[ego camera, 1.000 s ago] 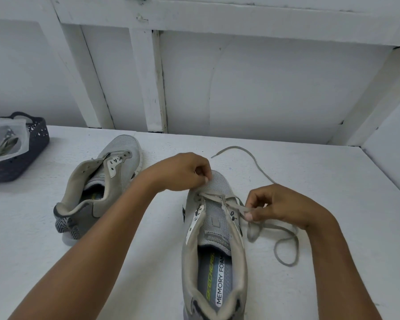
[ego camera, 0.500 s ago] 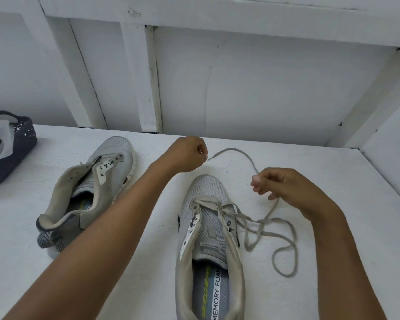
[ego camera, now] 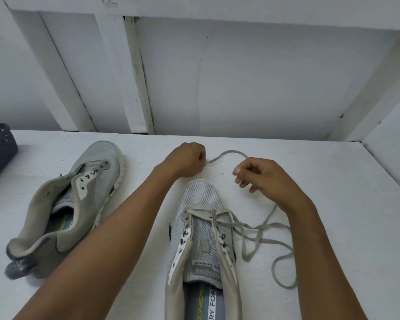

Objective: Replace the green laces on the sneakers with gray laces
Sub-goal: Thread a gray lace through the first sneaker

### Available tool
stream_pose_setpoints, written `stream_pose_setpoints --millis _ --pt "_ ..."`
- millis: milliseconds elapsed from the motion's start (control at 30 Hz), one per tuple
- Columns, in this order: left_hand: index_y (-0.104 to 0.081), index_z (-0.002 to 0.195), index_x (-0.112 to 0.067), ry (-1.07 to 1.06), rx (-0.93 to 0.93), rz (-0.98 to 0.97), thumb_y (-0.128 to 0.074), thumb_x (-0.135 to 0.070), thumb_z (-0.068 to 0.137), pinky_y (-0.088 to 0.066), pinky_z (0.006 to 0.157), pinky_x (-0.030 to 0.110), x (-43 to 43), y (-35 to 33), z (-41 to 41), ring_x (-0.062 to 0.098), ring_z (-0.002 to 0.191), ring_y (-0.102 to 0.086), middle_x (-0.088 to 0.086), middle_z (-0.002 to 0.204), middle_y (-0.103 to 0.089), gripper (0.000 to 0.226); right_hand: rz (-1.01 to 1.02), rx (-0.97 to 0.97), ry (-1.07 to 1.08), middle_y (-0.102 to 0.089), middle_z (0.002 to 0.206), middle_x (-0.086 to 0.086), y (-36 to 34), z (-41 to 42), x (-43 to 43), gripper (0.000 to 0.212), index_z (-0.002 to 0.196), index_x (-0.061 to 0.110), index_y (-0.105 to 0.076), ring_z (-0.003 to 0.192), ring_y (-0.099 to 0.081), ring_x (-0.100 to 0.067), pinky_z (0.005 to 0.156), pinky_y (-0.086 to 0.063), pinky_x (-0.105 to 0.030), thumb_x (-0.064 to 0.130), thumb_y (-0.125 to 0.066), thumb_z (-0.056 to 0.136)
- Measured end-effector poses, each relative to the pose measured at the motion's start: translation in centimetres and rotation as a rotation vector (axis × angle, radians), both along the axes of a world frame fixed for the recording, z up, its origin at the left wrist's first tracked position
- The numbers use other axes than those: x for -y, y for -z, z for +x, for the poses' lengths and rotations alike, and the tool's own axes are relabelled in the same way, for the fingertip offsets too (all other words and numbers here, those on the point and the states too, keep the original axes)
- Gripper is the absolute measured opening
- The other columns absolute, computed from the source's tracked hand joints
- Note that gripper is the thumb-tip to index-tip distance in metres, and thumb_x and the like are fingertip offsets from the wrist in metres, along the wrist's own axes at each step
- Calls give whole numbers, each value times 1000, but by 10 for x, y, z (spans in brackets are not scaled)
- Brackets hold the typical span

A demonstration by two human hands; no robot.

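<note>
Two gray sneakers sit on the white table [ego camera: 333,181]. The laced sneaker [ego camera: 199,197] stands straight before me, toe pointing away, with the gray lace [ego camera: 202,212] threaded only through its front eyelets and its loose lengths tangled in loops on the table to the right. Just past the toe, my left hand [ego camera: 187,161] is clenched, pinching one end of that lace. From there the lace arcs across into my right hand [ego camera: 266,176], whose curled fingers hold it. Off to the left, the unlaced sneaker [ego camera: 97,162] lies tilted with its tongue open, and a dark basket [ego camera: 0,153] shows at the table's left edge.
</note>
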State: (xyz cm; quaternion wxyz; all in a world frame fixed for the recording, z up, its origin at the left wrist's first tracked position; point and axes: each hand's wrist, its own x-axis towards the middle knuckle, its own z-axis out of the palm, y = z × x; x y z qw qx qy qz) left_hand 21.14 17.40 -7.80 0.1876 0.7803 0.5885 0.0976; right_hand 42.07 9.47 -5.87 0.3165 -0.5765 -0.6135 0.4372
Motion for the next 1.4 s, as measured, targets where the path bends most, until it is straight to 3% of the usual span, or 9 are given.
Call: stream_pose_setpoints --millis 100,233,433,600,767,867,1000,1200,1400 --pt "-64 94 -15 47 85 -7 -54 -13 97 -38 61 19 15 -22 -7 6 78 -52 -12 87 -58 10 205 86 79 -67 102 13 0 -9 -2 9 103 27 -65 95 -61 -4 75 -46 -14 23 -63 95" --pt "-65 91 -21 189 65 -35 -59 -24 97 -43 64 23 48 -58 -13 7 78 -57 -10 86 -64 9 397 301 -65 -54 129 18 -7 -25 0 27 123 31 -61 124 -39 -4 97 -34 -22 26 -61 97" --pt "-66 93 -21 170 50 -46 -60 -26 96 -48 72 30 80 -71 -27 13 82 -60 -6 87 -66 9 255 241 -207 -66 95 22 -21 -38 16 5 94 31 -73 92 -51 18 78 -39 -14 29 -69 92" --pt "-59 81 -23 85 116 -18 -61 -37 95 -38 60 23 100 -64 -33 8 70 -53 -10 77 -61 20 266 240 -230 -70 83 13 -25 -46 24 9 83 30 -70 72 -57 10 64 -39 -9 23 -72 89" --pt "-65 74 -14 32 -92 -196 -62 -62 86 -37 55 25 125 -57 -36 11 63 -51 -2 70 -62 50 194 277 -289 -69 82 11 -30 -47 36 13 80 29 -68 72 -59 4 65 -44 -11 20 -70 89" --pt "-70 73 -12 -25 -85 -259 -64 -64 83 -40 50 21 132 -60 -37 12 56 -55 -1 66 -64 54 155 266 -318 -70 79 9 -31 -49 46 12 79 26 -69 69 -61 2 67 -50 -17 17 -70 87" --pt "-73 69 -14 -50 20 -339 -69 -58 82 -46 48 18 139 -64 -40 4 51 -58 -6 63 -68 45 143 265 -307 -70 74 10 -29 -53 56 12 75 26 -70 70 -64 -3 71 -54 -28 17 -71 84" --pt "-66 69 -5 -167 356 -453 -59 -8 87 -51 48 23 145 -58 -44 12 48 -59 3 55 -63 20 120 262 -278 -71 71 11 -26 -57 67 11 76 24 -73 65 -62 4 64 -47 -15 15 -73 82" --pt "-70 81 8 -189 528 -508 -55 4 85 -56 56 27 148 -49 -57 21 57 -61 12 64 -64 16 167 291 -213 -66 64 16 -22 -69 73 15 72 28 -72 60 -58 9 54 -39 -5 18 -72 82"
